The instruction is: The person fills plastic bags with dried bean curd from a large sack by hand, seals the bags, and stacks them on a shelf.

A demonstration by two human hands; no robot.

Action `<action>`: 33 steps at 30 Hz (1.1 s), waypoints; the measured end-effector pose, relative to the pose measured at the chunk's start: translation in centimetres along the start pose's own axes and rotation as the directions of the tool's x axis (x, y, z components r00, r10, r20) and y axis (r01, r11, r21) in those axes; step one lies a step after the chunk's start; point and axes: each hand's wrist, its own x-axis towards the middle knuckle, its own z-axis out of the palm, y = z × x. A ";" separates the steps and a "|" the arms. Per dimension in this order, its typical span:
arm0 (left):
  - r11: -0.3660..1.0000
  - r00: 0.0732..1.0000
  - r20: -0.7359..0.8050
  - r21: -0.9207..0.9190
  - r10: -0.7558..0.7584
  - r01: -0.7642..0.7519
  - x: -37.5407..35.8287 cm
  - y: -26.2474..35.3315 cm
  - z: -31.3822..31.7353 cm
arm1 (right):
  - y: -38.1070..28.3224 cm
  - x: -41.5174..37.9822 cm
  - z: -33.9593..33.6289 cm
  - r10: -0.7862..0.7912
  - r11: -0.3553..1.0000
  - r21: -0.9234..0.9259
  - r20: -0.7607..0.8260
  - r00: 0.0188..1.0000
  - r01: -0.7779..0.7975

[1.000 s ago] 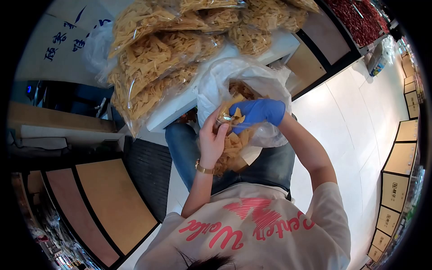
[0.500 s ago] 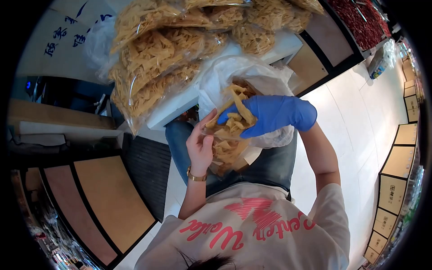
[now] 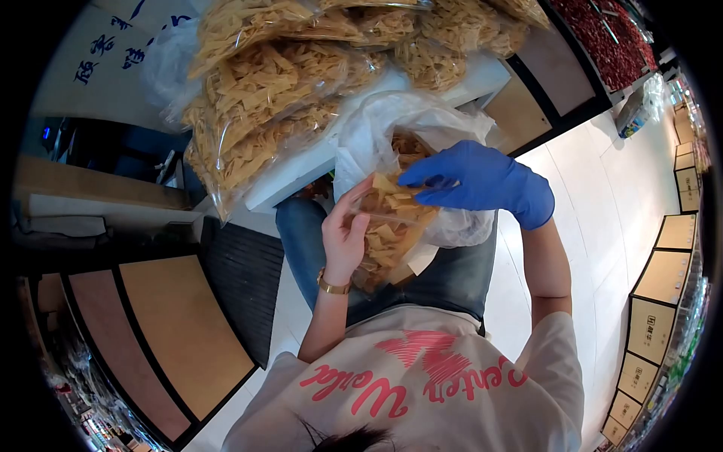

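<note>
- The left hand (image 3: 345, 239) is bare, with a gold watch (image 3: 330, 285) on the wrist, and it grips a small clear bag (image 3: 388, 226) by its near side, thumb on the front and fingers curled behind.
- The small bag sits over the person's lap and is nearly full of flat, pale yellow dried strips (image 3: 392, 215); its mouth faces up and away from the person.
- The right hand (image 3: 482, 181), in a blue glove, hovers at the mouth of that bag with the fingers bent and pointing left; the fingertips touch the top strips. Whether it pinches any strips cannot be told.
- Behind both hands a big white plastic sack (image 3: 422, 135) stands open, with more of the same strips showing inside it.
- The sack leans against the edge of a white counter (image 3: 301, 177).
- On the counter lies a heap of filled clear bags (image 3: 263, 98), all holding the same yellow strips; the nearest ones hang over the counter edge, just left of the sack.
- At the top right a bin of red dried goods (image 3: 602, 38) is in view, well apart from the hands.
- To the right, a pale floor (image 3: 602, 188) lies open as far as a row of boxes (image 3: 663, 301) along the far edge.
- To the left, a dark mat (image 3: 248, 286) lies beside the person's jeans (image 3: 452, 279).
</note>
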 end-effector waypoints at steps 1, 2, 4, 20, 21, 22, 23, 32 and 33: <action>1.000 1.000 -0.001 0.001 0.000 0.000 0.0 0.1 0.0 | 0.4 -0.2 -0.2 -0.023 0.998 0.060 -0.018 1.000 0.024; 0.999 0.999 -0.002 -0.017 0.050 -0.051 0.0 0.2 -0.1 | 0.7 -0.3 -0.3 -0.046 0.992 0.120 -0.036 0.998 0.050; 0.995 0.995 -0.008 -0.031 0.098 -0.098 -0.1 0.6 -0.3 | 1.1 -0.9 -0.4 -0.026 0.976 0.211 -0.118 0.993 0.050; 0.988 0.989 -0.046 0.068 0.143 -0.140 -1.8 2.2 -1.2 | -4.4 -1.5 3.7 0.095 0.994 -0.001 -0.455 0.885 -0.108; 0.986 0.989 -0.034 0.085 0.146 -0.142 -1.9 2.3 -1.2 | -3.9 -1.1 4.0 0.097 0.994 -0.001 -0.456 0.885 -0.109; 0.986 0.989 -0.034 0.083 0.146 -0.143 -1.9 2.4 -1.1 | -2.8 -0.4 4.5 -0.005 0.999 -0.047 -0.374 0.927 -0.013; 0.987 0.988 -0.044 0.073 0.146 -0.143 -2.1 2.5 -0.8 | -1.8 0.2 5.1 -0.108 0.993 -0.084 -0.285 0.953 0.087; 0.955 0.981 -0.036 0.238 0.192 -0.178 -2.9 2.2 -0.5 | 0.9 4.1 10.1 -0.354 0.930 -0.067 0.099 0.930 0.361; 0.965 0.987 -0.071 0.229 0.145 -0.125 -3.0 2.4 -0.6 | 1.0 4.2 9.9 -0.444 0.878 -0.150 0.098 0.891 0.454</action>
